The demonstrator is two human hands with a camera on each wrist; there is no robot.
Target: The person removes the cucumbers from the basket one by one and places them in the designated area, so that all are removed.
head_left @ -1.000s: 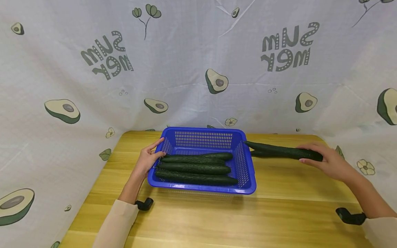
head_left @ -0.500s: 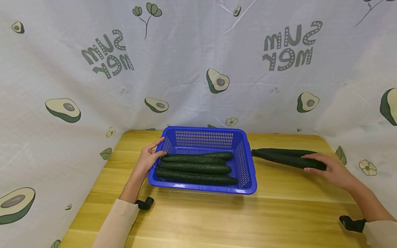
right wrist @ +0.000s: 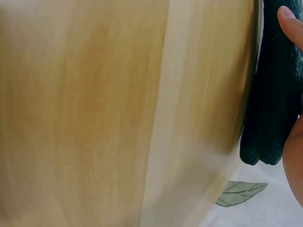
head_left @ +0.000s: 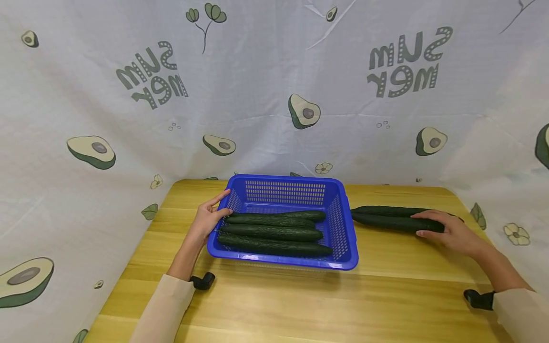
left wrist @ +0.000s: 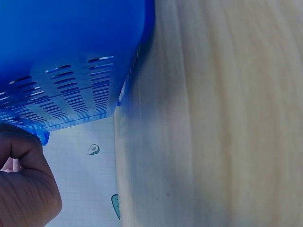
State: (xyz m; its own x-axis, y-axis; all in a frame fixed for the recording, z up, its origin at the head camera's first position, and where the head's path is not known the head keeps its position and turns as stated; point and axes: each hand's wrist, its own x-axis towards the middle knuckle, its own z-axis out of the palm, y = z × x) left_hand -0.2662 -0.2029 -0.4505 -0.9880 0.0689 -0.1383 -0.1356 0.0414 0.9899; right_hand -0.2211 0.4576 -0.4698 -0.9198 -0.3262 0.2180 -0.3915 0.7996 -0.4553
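On the left, my left hand [head_left: 206, 221] holds the end of a blue plastic basket [head_left: 283, 259], thumb over the rim. In the left wrist view that hand [left wrist: 28, 189] shows at the basket's slotted wall [left wrist: 66, 90]. Several dark green cucumbers [head_left: 274, 245] lie side by side inside, crosswise in the front half. Right of the basket, my right hand [head_left: 454, 233] grips the right end of a cucumber [head_left: 392, 222] from above. A second cucumber [head_left: 386, 209] lies just behind it. The right wrist view shows the thumb [right wrist: 291, 23] along the cucumber [right wrist: 272, 94].
A wooden table [head_left: 296, 300] carries everything. Behind it and at both sides hangs a pale curtain [head_left: 257, 95] printed with avocados. A black wrist strap [head_left: 203, 281] sits on the left arm, another [head_left: 478, 299] on the right.
The left tip of the upper right cucumber has come away from the basket rim. My right hand has moved a little nearer, onto the front cucumber. The left hand and basket stay put.
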